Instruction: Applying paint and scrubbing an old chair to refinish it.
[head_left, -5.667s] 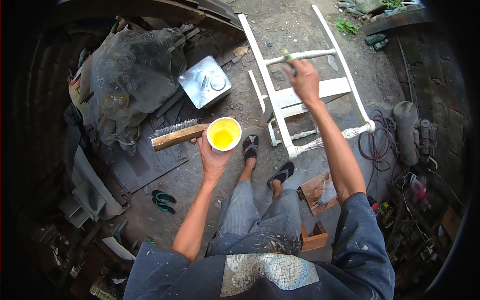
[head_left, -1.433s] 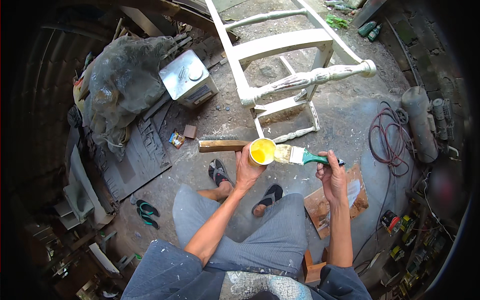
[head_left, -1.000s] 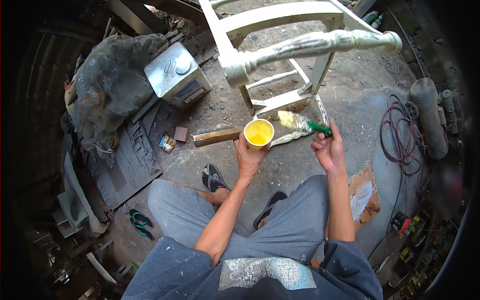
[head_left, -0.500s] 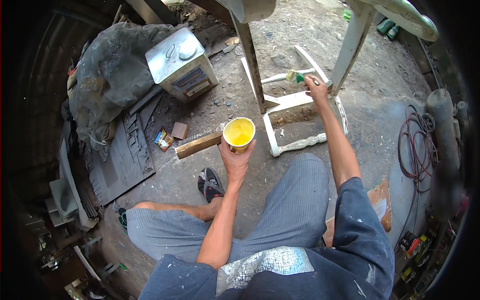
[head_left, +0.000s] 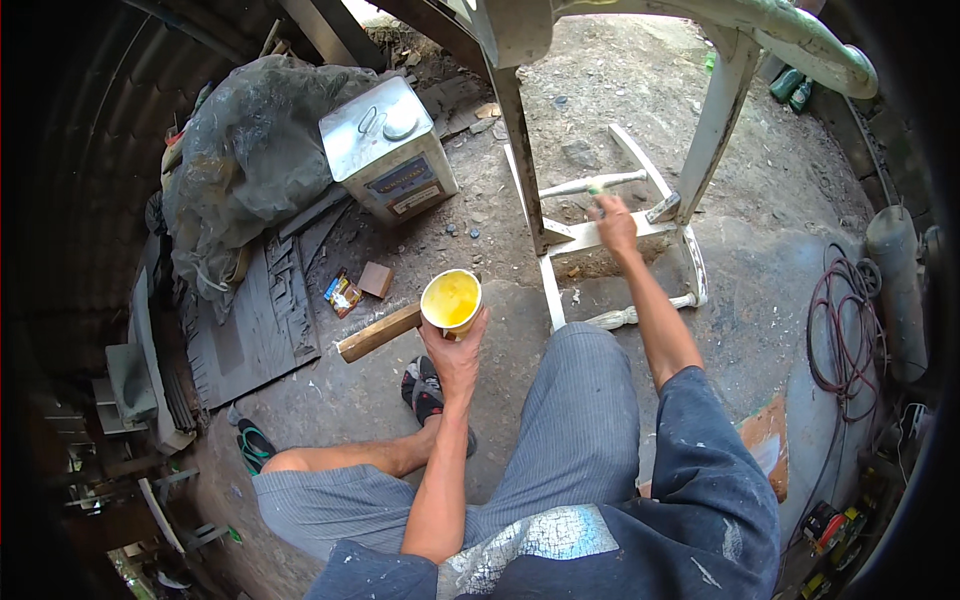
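Observation:
My left hand (head_left: 454, 352) is closed around a white cup (head_left: 449, 304) with bright yellow contents, along with a wooden-backed brush (head_left: 375, 334) sticking out leftward. My right hand (head_left: 618, 228) grips a green-handled paintbrush (head_left: 597, 191), blurred and mostly hidden by the fingers, at the lower part of a white wooden chair frame (head_left: 728, 110). Its tip is near a turned rung (head_left: 562, 188); whether it touches I cannot tell. The chair has worn, dark-streaked patches and rises over the top right of the view.
A square metal can (head_left: 388, 160) stands left of the chair, beside a plastic-covered heap (head_left: 245, 170) and weathered boards (head_left: 250, 335). A small block (head_left: 375, 280) lies nearby. At right are coiled hoses (head_left: 835, 330), a cylinder (head_left: 890, 270) and green bottles (head_left: 787, 87). A flip-flop (head_left: 255, 440) lies by my leg.
I have crouched lower and the chair looms closer overhead. My right hand moved the brush from beside the cup up to the chair's lower part. My left hand shifted leftward with the cup.

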